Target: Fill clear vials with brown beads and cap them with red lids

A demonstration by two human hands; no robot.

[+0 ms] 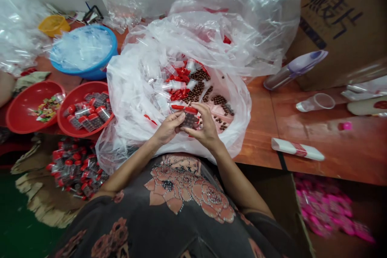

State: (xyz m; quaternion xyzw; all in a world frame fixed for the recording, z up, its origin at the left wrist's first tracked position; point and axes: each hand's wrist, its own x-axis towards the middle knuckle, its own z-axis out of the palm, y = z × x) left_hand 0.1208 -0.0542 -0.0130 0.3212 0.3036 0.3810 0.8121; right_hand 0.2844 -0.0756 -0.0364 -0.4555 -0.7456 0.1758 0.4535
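The small clear container [191, 121] lies between your two hands, above the near half of the plastic bag [130, 84], its red part [190, 110] facing away from you. Your left hand [169, 128] grips the container's left end; your right hand [206, 129] grips the right. Brown balls [219, 100] lie inside the bag; red bowls [18, 113] stand left of it.

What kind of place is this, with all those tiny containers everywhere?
Probably a small packing workshop. There's a big heap of little red-capped containers low on the left, and lots of loose brown balls inside a big plastic bag.
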